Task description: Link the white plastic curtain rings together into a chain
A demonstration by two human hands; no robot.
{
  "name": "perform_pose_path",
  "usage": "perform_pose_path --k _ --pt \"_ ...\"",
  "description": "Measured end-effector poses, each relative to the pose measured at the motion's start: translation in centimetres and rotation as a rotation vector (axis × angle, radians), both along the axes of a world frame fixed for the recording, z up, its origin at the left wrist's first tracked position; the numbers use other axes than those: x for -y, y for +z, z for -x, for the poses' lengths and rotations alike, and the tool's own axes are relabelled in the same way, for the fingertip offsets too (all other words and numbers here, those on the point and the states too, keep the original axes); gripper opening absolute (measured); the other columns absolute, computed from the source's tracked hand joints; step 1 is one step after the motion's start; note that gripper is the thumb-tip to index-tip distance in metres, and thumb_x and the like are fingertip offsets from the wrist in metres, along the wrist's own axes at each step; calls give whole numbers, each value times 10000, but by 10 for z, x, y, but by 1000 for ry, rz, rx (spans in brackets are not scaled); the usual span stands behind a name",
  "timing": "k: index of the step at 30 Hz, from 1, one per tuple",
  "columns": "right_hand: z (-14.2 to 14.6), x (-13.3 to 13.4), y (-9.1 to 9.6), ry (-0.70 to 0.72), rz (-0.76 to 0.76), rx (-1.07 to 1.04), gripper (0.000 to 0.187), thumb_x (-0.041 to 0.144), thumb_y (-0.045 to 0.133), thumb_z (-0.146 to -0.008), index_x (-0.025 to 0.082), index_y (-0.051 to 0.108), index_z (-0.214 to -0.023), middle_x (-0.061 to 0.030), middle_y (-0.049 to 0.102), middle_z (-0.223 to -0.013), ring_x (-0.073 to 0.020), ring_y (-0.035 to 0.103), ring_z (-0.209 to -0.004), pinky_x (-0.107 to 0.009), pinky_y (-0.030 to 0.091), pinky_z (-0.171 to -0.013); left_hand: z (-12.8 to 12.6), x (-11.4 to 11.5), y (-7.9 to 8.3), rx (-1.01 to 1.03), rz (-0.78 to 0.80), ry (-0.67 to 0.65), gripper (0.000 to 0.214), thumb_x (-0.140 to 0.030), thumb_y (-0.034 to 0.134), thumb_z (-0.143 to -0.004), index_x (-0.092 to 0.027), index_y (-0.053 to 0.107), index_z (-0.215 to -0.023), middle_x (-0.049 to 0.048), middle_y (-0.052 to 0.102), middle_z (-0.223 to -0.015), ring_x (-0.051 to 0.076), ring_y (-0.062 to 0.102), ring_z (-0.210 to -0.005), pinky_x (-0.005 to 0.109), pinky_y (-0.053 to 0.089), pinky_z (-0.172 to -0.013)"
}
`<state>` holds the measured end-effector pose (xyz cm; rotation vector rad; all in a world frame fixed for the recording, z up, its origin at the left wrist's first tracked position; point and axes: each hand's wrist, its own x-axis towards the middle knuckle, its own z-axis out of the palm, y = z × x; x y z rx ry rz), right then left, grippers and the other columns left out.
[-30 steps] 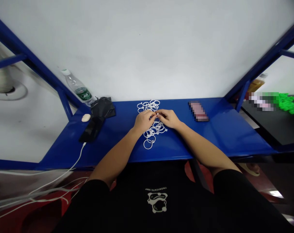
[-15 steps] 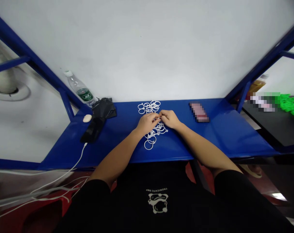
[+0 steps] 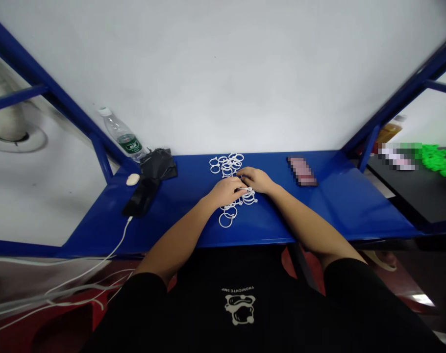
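Note:
Several thin white rings, each with a small knob, lie on the blue tabletop point(image 3: 267, 220) in two groups. The far rings point(image 3: 226, 165) are close to the wall; the near rings point(image 3: 226, 219) reach toward the front edge. Low over the near group, my left hand point(image 3: 228, 191) is closed at the fingertips on a white ring point(image 3: 247, 189), partly covered by the fingers. My right hand point(image 3: 259, 180) is beside it, fingers apart and stretched toward the closest of the far rings. I see nothing held in it, though its thumb side is partly hidden.
At the left are a clear bottle point(image 3: 123, 137), a black crumpled bag point(image 3: 159, 164), a black device point(image 3: 140, 197) with a white cable, and a pale rounded object point(image 3: 132, 179). A blurred-out phone-like object point(image 3: 302, 171) lies right. Blue frame bars point(image 3: 370, 147) rise at both sides.
My hands were pinching something small together and are now apart. The left has come down toward the near rings with a ring; the right has opened toward the far group.

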<state>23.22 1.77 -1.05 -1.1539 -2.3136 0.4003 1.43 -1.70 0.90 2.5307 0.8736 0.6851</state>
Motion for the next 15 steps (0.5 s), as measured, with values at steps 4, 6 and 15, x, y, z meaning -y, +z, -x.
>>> perform_pose_path --k 4,6,15 --pt "6 8 11 -91 30 135 224 215 583 -1003 201 788 -1092 -107 730 -1317 -239 697 -1183 -365 548 -1030 -1 5 6 -30 33 -39 257 -371 663 -1027 -218 797 -870 35 779 -919 198 712 -897 335 532 -863" --pt "8 12 17 -159 54 186 186 275 606 -1015 200 772 -982 -99 735 -1262 -232 712 -1102 -334 548 -958 -1 6 9 -19 70 23 263 -359 645 -1034 -217 797 -874 14 760 -825 168 682 -784 306 503 -785" --pt "1 7 22 -363 195 165 175 249 712 -931 220 748 -1100 -47 793 -987 -207 695 -859 -282 438 -688 5 -9 1 115 131 310 156 -307 674 -1014 -231 805 -1050 37 818 -1023 188 738 -889 307 545 -815"
